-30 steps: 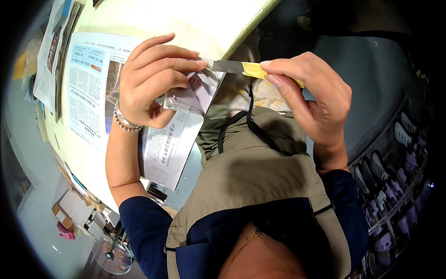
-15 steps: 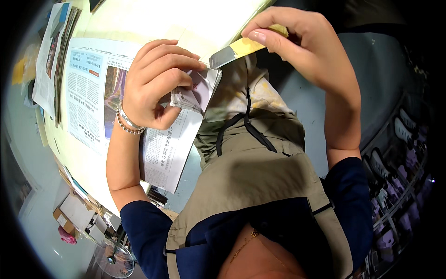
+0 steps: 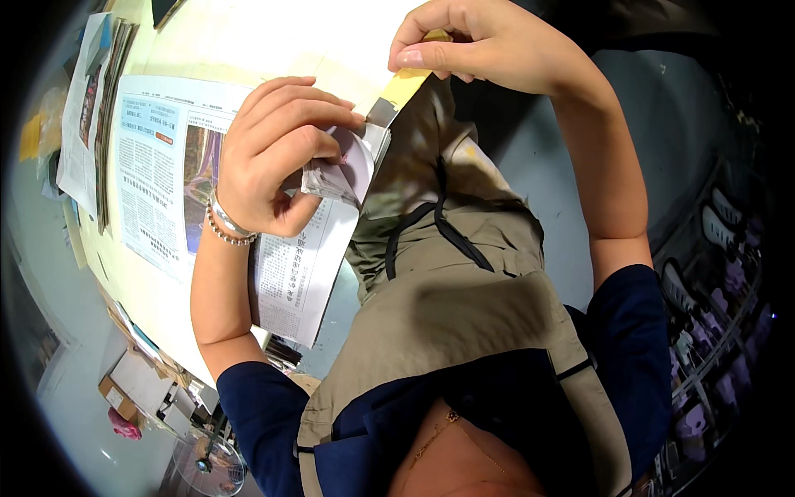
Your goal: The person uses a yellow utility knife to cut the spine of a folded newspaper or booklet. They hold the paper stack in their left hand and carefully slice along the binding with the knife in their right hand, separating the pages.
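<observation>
My left hand (image 3: 277,157) is closed round a small wad of layered, pale paper (image 3: 352,170), whose edges fan out at the thumb side. Between the thumb and fingers of my right hand (image 3: 472,50) is a flat yellow strip (image 3: 407,84) with a grey end; its exact kind does not show. That grey end meets the upper corner of the paper wad, close to my left fingertips. Under my left hand and wrist lies a newspaper sheet (image 3: 302,269), reaching past the table's near edge.
Another printed newspaper page (image 3: 153,178) is spread on the pale table (image 3: 248,50). A stack of papers (image 3: 87,124) stands along the left side. At lower left is a fan (image 3: 207,464). Racks with purple items (image 3: 704,323) are at the right.
My right hand has moved to the left with the yellow strip, which now stands at a steeper slant. My left hand and the paper wad have hardly shifted.
</observation>
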The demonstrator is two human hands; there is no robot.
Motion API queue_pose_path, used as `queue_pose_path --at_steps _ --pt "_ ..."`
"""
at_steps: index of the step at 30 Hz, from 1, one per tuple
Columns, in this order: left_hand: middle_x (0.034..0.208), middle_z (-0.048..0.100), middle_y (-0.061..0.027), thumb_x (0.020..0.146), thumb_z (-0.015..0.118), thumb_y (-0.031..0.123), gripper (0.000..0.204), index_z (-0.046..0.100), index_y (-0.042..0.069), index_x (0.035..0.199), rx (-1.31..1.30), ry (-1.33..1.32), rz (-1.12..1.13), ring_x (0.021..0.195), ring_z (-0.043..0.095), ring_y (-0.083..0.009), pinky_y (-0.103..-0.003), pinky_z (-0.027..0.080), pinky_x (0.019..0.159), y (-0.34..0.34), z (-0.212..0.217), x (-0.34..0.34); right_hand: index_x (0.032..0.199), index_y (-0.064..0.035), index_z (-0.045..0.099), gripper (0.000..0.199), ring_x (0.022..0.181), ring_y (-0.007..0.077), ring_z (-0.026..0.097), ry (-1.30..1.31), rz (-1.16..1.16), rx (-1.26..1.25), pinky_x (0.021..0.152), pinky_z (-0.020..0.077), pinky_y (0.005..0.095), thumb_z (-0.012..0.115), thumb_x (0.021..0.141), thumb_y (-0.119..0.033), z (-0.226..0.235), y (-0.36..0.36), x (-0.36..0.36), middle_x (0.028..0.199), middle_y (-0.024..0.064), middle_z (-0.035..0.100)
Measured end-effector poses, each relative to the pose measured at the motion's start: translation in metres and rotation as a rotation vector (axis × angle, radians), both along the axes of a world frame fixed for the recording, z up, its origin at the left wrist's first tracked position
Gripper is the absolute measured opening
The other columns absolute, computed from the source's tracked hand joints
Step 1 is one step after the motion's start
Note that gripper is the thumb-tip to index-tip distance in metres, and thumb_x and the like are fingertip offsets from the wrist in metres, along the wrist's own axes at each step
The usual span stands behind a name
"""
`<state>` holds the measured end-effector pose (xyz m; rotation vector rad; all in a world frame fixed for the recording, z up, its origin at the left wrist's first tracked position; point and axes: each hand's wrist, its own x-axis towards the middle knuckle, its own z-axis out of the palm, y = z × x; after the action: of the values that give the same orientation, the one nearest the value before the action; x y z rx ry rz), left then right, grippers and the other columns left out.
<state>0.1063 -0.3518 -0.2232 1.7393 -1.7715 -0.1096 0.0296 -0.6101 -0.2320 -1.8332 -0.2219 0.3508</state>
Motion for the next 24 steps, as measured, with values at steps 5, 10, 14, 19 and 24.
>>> queue_pose_path --at_steps 5,10,14,19,24 --pt "0.092 0.07 -0.0108 0.048 0.055 0.015 0.023 0.054 0.007 0.07 -0.008 -0.011 -0.007 0.091 0.067 -0.0301 -0.049 0.049 0.09 -0.002 0.002 0.0 0.095 0.0023 0.069 0.019 0.065 0.0055 0.05 0.083 -0.019 0.031 0.058 0.0419 0.0225 0.063 0.092 -0.015 0.001 -0.003 -0.009 0.071 0.0013 0.063" --pt "0.089 0.068 -0.0104 0.048 0.056 0.012 0.024 0.054 0.007 0.071 -0.02 0.017 -0.013 0.092 0.067 -0.0296 -0.049 0.049 0.09 -0.002 0.002 -0.001 0.094 0.0021 0.069 0.017 0.06 0.0075 0.053 0.053 -0.049 0.068 0.056 0.0423 0.0226 0.064 0.091 -0.014 -0.005 0.002 -0.011 0.069 0.0034 0.064" --pt "0.091 0.067 -0.0122 0.047 0.056 0.011 0.025 0.054 0.006 0.071 -0.036 0.042 -0.025 0.088 0.065 -0.0299 -0.045 0.049 0.086 -0.002 -0.001 -0.001 0.093 -0.0018 0.071 0.025 0.064 0.0088 0.056 -0.076 -0.054 0.052 0.057 0.0428 0.0239 0.065 0.089 -0.026 -0.015 0.018 -0.018 0.07 0.0027 0.061" --pt "0.094 0.067 -0.0144 0.045 0.054 0.01 0.027 0.054 0.004 0.072 -0.079 0.051 -0.021 0.077 0.059 -0.0303 -0.04 0.047 0.079 0.0 0.001 -0.003 0.094 -0.0009 0.071 0.023 0.065 0.0092 0.056 -0.146 -0.073 0.068 0.058 0.044 0.0244 0.064 0.089 -0.022 -0.019 0.019 -0.028 0.073 0.0041 0.064" --pt "0.085 0.068 -0.0092 0.045 0.052 0.007 0.025 0.055 0.005 0.07 -0.053 0.122 -0.037 0.079 0.057 -0.0294 -0.036 0.045 0.079 0.002 -0.001 -0.001 0.096 -0.0003 0.07 0.019 0.064 0.0061 0.052 -0.035 -0.065 0.091 0.057 0.041 0.0218 0.062 0.091 -0.017 -0.011 0.035 -0.041 0.077 0.0013 0.065"
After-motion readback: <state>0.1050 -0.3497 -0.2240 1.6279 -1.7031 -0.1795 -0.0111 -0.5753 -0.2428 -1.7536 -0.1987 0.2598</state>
